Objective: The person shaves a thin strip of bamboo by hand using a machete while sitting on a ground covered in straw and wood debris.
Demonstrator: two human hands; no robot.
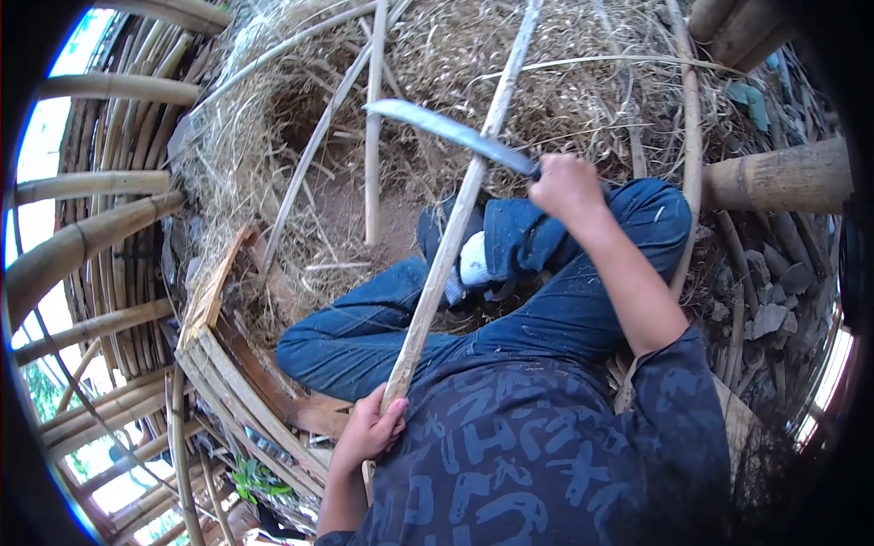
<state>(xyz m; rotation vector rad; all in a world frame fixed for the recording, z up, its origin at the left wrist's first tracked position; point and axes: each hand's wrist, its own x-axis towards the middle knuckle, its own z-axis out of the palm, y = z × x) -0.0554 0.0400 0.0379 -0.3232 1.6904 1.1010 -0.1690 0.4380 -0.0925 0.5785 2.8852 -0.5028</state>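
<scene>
A long pale strip of bamboo or wood [443,257] slants from my waist up across my crossed legs to the far edge of the view. My left hand [371,428] is closed round its near end, beside my belly. In my right hand [566,188], above my right knee, is a long knife [446,130] with a dark handle, mostly covered by my fingers. Its curved blade points left and lies across the strip; whether the edge cuts into it, I cannot tell.
Curly shavings [583,109] cover the ground ahead, with loose strips [373,136] lying on them. Bamboo poles [100,187] form a rack at the left. A thick bamboo pole [778,175] and broken stones [769,323] are at the right. Split boards [246,409] lie by my left knee.
</scene>
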